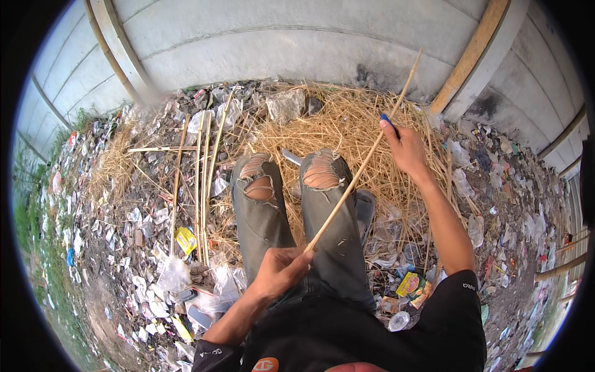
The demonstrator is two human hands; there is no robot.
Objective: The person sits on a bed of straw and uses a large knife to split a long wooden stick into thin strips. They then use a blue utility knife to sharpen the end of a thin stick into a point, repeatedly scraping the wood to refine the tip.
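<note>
A long, thin bamboo stick (347, 192) slants across my lap, its far tip up toward the wall. My left hand (282, 271) is closed around its near end, above my thighs. Farther along the stick, my right hand (406, 149) grips a small blue object (387, 119), held against the stick by thumb and fingers. What kind of object it is, my fingers mostly hide. Shavings of straw-coloured fibre (365, 130) lie heaped beyond and beside my knees. My torn grey trousers (263, 214) show under the stick.
Several split bamboo strips (203, 186) lie on the littered ground to my left. A grey wall (279, 46) with wooden posts (474, 53) closes the far side. A stone (286, 106) sits by the straw. Yellow packets (409, 285) and plastic scraps surround me.
</note>
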